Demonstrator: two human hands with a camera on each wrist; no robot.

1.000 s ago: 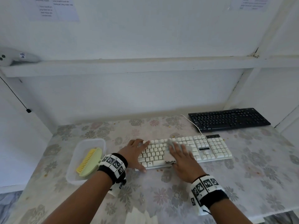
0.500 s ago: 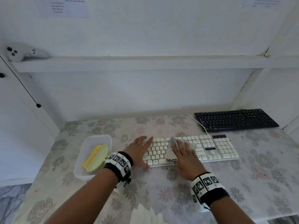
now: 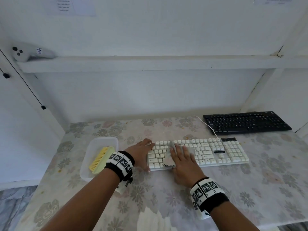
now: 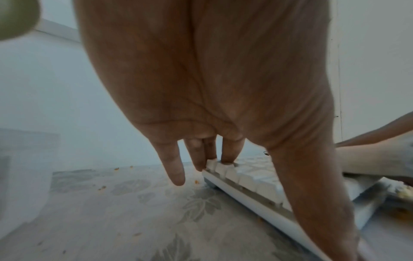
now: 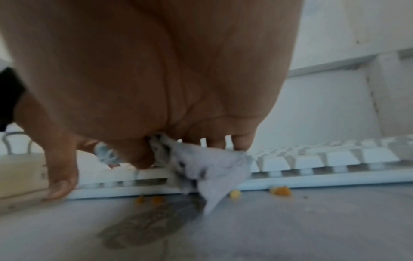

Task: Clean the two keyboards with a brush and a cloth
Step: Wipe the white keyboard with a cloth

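White keyboard (image 3: 208,151) lay near the middle of the bench (image 3: 166,197), on a flowered cover. The right hand (image 3: 183,162) pressed a grey cloth (image 3: 168,160) flat onto its keys, with straight fingers (image 3: 176,151) on top. The left hand (image 3: 141,152) rested at the left end of this keyboard, fingers (image 4: 230,151) straight, grasping nothing. A yellow brush (image 3: 101,160) lay in a clear tub (image 3: 106,140) at the left. The black keyboard (image 3: 246,122) was far right, well apart. Small orange crumbs (image 5: 280,190) lay beside the near edge.
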